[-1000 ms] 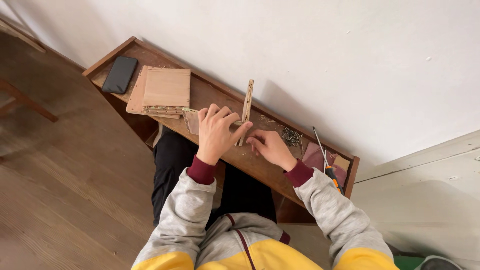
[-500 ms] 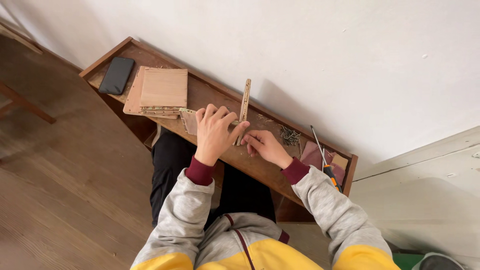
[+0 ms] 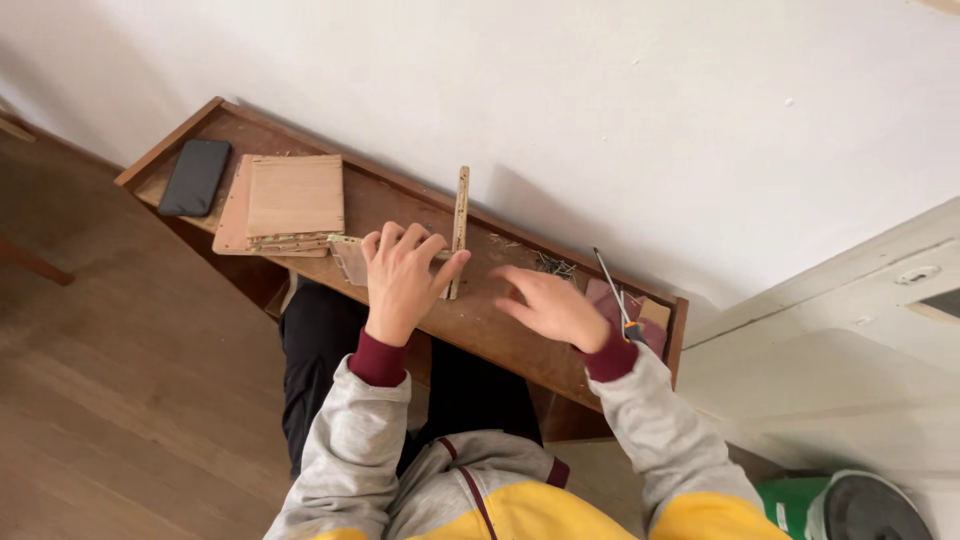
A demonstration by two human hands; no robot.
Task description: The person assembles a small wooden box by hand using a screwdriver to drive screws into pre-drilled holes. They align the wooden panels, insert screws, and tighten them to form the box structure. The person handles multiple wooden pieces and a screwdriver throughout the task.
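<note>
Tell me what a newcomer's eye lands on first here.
First the left hand, pressed on small wooden pieces mid-desk beside a thin wooden strip; the right hand hovers open and blurred to its right. Next, the stack of wooden panels and the black phone at the left end of the narrow wooden desk.

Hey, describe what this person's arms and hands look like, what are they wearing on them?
Both hands, the left hand and the right hand, are bare: no gloves, and no rings or watch that can be made out. Each arm is in a light grey sweatshirt sleeve that ends in a dark maroon ribbed cuff at the wrist. Nearer the shoulders the sleeves turn bright yellow.
</note>
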